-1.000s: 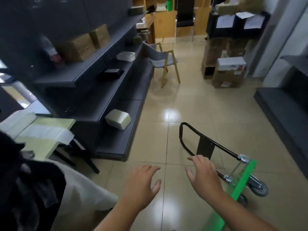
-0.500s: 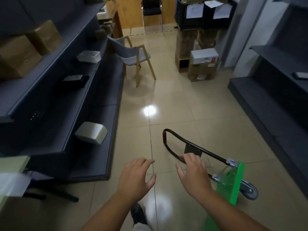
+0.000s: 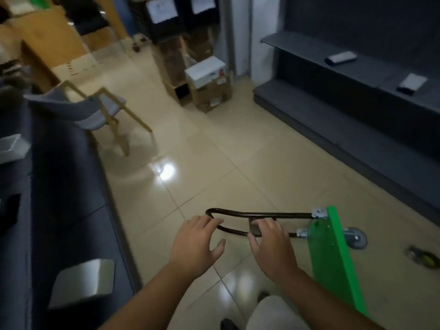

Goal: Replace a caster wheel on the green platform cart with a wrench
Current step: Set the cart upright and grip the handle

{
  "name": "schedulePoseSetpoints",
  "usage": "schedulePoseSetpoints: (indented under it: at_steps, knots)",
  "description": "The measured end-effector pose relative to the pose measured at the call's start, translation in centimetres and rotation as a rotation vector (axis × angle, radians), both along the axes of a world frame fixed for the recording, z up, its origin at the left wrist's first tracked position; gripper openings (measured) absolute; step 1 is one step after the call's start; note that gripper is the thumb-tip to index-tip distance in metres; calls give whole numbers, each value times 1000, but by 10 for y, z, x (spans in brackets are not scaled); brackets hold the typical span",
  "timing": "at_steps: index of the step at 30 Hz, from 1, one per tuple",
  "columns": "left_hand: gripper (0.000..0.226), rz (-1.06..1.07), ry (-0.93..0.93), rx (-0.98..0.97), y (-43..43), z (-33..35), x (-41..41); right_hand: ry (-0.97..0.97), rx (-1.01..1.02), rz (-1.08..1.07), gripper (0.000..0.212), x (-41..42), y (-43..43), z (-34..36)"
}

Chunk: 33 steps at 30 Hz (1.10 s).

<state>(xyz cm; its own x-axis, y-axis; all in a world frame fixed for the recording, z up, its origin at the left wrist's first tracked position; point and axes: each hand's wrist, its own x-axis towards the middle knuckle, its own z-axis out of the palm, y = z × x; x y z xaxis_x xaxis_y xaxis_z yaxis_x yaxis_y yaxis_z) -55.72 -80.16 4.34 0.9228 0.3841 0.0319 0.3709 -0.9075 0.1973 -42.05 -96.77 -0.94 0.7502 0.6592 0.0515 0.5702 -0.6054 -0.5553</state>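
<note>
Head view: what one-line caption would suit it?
Left hand and right hand reach for the handle of a green platform cart tipped on its side, caster wheel showing.

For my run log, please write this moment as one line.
left hand: open, empty, near handle bend | right hand: open, empty, over handle | green cart: on edge, caster wheel exposed
</note>
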Motion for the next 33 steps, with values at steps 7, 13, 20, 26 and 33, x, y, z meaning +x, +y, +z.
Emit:
schedulePoseSetpoints:
  at_steps: [7,13,20,26,33]
  knots:
    - [47,-326,124,-35,58,-61,127,150,-5,-282,23,48,46,-79]
    - [51,-440,147,-67,109,-193,205,377,13,-493,30,87,109,-202]
    - [76,-368,423,-123,165,-374,197,570,14,-980,92,139,132,-347]
    - [65,-411,545,-148,191,-443,174,266,161,-1099,85,131,141,-393]
    - [59,-629,660,-112,174,-402,210,271,365,-1127,69,108,142,-371]
